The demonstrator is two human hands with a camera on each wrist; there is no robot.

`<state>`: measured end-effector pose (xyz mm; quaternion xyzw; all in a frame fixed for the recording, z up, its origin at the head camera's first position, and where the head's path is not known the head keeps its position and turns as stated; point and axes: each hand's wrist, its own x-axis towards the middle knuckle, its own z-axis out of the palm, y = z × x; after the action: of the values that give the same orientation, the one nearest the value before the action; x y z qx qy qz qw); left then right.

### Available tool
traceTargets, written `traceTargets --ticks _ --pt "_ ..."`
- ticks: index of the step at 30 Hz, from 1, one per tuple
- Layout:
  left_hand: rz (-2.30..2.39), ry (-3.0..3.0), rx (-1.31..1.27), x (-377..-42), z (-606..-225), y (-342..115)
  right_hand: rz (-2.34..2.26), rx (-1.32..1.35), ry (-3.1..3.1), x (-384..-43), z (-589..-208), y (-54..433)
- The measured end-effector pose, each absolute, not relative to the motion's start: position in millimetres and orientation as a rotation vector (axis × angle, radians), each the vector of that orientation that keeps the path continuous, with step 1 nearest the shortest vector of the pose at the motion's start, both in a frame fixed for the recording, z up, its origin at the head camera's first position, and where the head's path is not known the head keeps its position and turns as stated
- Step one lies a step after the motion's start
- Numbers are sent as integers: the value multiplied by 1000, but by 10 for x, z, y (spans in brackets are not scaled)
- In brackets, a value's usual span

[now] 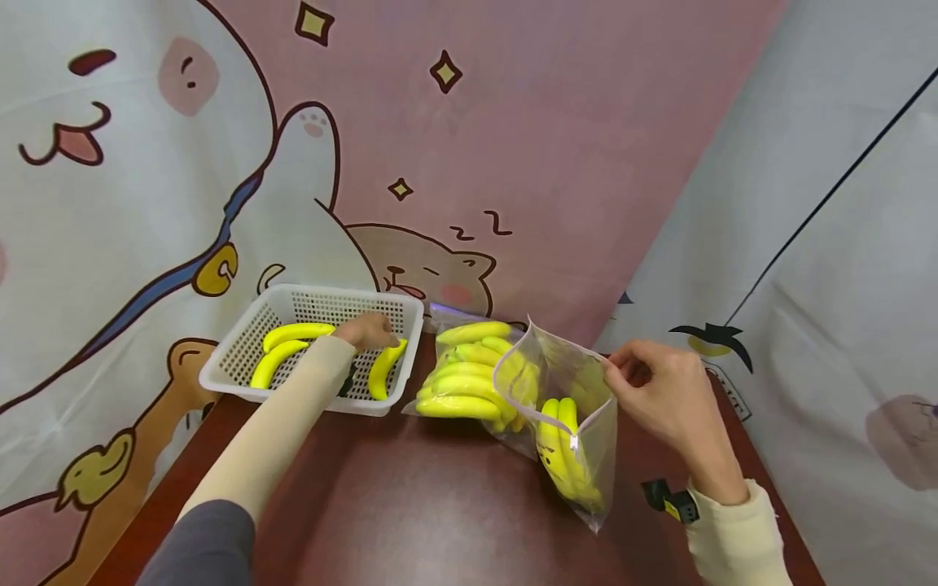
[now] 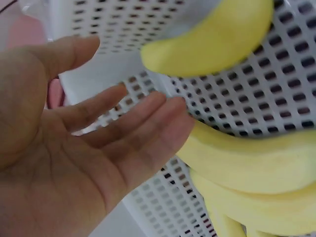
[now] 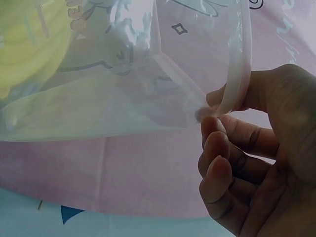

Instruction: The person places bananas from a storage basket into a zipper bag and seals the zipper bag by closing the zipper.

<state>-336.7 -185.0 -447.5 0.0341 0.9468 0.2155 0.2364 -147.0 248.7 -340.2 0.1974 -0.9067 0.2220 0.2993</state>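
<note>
My left hand (image 1: 366, 331) reaches into a white perforated plastic basket (image 1: 337, 295), its fingertips by the upper end of a yellow banana (image 1: 381, 376). In the left wrist view its fingers are loosely extended and hold nothing, with one banana (image 2: 212, 44) ahead of them and others (image 2: 256, 163) by the fingertips. My right hand (image 1: 674, 395) pinches the rim of a clear zip bag (image 3: 237, 64) between thumb and finger. That bag's mouth gapes open, and several bananas (image 1: 560, 448) stand inside it.
Left of the open bag, a second clear bag (image 1: 469, 382) lies full of bananas. Two bananas (image 1: 277, 362) rest in the basket's left part. Everything stands on a dark red-brown table (image 1: 410, 505), with a cartoon-printed cloth (image 1: 557, 146) hanging behind it.
</note>
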Motion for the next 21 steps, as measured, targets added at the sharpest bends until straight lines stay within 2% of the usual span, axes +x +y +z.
traceTargets --ticks 21 --pt "194 2545 32 -3472 -4693 -1778 611 502 -2444 -1489 -3404 2450"
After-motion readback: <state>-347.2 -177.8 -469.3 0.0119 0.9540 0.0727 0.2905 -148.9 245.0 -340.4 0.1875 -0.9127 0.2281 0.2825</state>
